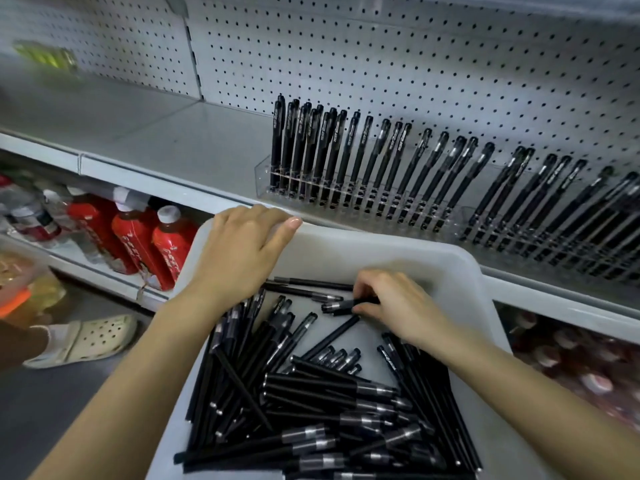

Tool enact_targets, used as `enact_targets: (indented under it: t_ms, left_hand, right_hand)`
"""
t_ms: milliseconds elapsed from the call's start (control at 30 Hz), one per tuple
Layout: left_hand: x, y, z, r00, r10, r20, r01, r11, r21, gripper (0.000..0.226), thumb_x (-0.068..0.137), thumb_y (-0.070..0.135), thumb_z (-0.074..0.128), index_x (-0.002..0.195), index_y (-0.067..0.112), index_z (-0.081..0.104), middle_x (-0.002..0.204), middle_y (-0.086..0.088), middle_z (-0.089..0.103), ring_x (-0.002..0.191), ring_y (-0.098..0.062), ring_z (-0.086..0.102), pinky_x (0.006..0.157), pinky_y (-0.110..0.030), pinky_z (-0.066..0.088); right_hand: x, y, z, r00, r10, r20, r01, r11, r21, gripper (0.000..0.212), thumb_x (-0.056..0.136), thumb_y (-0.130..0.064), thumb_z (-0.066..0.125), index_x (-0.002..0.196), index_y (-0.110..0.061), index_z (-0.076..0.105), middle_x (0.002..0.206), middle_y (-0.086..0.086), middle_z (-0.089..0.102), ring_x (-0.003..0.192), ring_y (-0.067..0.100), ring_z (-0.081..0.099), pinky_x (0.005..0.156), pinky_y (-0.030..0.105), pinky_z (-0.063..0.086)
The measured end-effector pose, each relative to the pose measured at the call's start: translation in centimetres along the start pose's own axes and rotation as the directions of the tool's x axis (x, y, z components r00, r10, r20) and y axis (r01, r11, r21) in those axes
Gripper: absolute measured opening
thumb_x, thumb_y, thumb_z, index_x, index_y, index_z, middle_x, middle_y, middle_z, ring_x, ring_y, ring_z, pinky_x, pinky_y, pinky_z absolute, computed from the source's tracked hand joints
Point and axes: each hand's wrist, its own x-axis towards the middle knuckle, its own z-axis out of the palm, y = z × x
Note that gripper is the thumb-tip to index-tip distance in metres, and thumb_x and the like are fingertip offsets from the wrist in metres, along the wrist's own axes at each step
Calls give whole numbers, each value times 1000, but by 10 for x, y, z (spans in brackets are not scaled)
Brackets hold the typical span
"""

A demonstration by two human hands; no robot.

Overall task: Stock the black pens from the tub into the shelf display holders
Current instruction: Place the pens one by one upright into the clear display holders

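A white plastic tub [408,249] sits in front of me, holding a heap of loose black pens [318,396]. My left hand [239,251] grips the tub's far left rim, thumb lying along the edge. Inside the tub, near its far end, my right hand [394,303] has its fingers closed on a black pen [341,305] that lies on the bottom. On the shelf above stands a clear display holder [266,178] with a row of upright black pens [363,161]. A second clear holder [464,220] to the right also holds several pens.
The grey shelf [156,140] left of the holders has a white pegboard back wall [381,57]. Red bottles [145,237] stand on the lower shelf at left, more bottles [571,358] at lower right. A foot in a white clog [86,337] is on the floor.
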Motion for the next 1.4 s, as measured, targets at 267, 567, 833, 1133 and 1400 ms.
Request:
enact_targets:
  t_ms: [267,567,833,1133,1400]
  left_hand:
    - [5,5,-7,997,-75,37,80,981,-178,50,97,52,29,117,22,63,112,2,64,108,-18,54,98,-34,33]
    - [21,7,-20,989,-128,72,145,933,-328,46,97,44,32,125,19,58,121,0,60,111,-12,50,88,-22,32]
    - [49,3,-5,998,38,46,-42,994,104,66,95,60,18,137,17,44,140,1,45,125,-19,45,103,-37,37]
    - [50,-8,18,992,124,36,-129,949,288,66,97,56,10,132,19,53,135,1,54,131,-17,43,106,-39,34]
    - [52,-11,22,991,131,19,-131,943,306,63,98,54,14,129,19,56,132,1,56,128,-18,46,102,-39,38]
  right_hand:
    - [-4,-3,-29,986,-116,-120,127,987,94,12,88,-36,61,98,-37,55,94,-22,59,92,1,57,79,26,49]
    - [6,-18,-94,950,-134,-283,243,885,397,75,85,-18,66,129,-61,23,92,-13,58,93,-5,60,84,12,49]
    - [56,-36,-125,767,48,-640,347,808,476,50,86,-13,66,124,-37,44,85,-3,61,74,10,67,75,36,59]
    - [98,-29,-99,567,68,-821,300,911,282,49,86,-19,68,128,-21,43,86,-17,56,79,2,63,86,41,54]
    - [102,-21,-95,531,59,-845,290,924,247,47,86,-19,69,127,-19,47,84,-18,55,78,-1,61,82,25,53]
